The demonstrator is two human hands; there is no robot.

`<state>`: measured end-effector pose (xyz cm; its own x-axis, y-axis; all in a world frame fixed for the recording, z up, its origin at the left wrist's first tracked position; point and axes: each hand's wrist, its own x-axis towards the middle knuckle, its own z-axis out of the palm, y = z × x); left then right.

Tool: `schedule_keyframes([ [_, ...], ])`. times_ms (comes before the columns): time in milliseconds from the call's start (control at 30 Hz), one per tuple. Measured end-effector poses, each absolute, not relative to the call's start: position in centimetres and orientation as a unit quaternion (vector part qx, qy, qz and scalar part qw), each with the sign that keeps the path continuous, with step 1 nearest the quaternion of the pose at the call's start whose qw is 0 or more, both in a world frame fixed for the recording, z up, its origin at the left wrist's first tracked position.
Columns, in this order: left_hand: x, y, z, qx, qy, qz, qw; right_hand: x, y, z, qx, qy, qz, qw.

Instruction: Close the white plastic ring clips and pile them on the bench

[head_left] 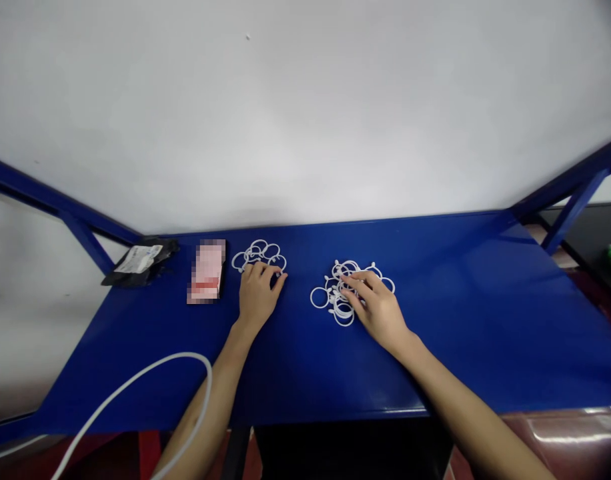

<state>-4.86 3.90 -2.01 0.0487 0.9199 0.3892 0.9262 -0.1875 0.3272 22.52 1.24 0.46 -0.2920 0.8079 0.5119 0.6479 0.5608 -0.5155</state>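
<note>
Two piles of white plastic rings lie on a blue table [460,320]. My left hand [258,293] rests palm down at the near edge of the left ring pile [259,253], fingers stretched onto the rings. My right hand [378,307] lies on the right ring pile [338,293], fingers spread flat across several rings. Neither hand visibly grips a ring.
A blurred pink and white packet [207,272] lies left of the left pile. A black bag with a white label [140,261] sits at the back left corner. A white cable [150,380] loops over the front left edge. Blue frame struts [568,213] rise at both sides.
</note>
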Motion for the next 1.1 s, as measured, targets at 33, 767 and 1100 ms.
schedule_keyframes([
  [33, -4.5, 3.5, -1.5, -0.721, -0.63, -0.288, -0.021, 22.4, 1.1, 0.6, -0.449, -0.801, 0.102, 0.383],
  [767, 0.1, -0.6, 0.7, -0.552, -0.371, -0.407, -0.626, 20.4, -1.6, 1.0, -0.411, -0.731, 0.341, 0.424],
  [1100, 0.3, -0.7, 0.9, -0.634, -0.409, -0.435, -0.491, 20.2, -1.7, 0.7, -0.421, -0.742, 0.342, 0.394],
])
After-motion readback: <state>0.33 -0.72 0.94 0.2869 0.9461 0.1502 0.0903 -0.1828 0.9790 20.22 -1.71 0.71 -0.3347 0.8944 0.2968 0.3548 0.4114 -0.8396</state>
